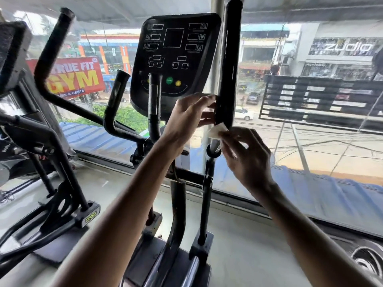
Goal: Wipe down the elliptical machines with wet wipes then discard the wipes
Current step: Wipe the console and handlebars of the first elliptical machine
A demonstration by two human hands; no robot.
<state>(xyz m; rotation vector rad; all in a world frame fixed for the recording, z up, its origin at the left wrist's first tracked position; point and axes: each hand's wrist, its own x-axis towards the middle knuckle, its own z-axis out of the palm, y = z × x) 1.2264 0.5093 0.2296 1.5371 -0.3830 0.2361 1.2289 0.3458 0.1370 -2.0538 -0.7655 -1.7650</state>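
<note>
While left hand (190, 114) grips the handlebar (227, 75), right hand (246, 156) pinches the wipe (217, 129) just below.

Upper-floor gym. An elliptical machine (178, 204) with dark console (174, 59) and upright handlebar (228, 59) stands beside a second machine (53, 154) on a grey floor (248, 255) along a glass wall (310, 166); outside, a red banner (68, 77) reads "TRUE FIT GYM" above a street (310, 137).
</note>
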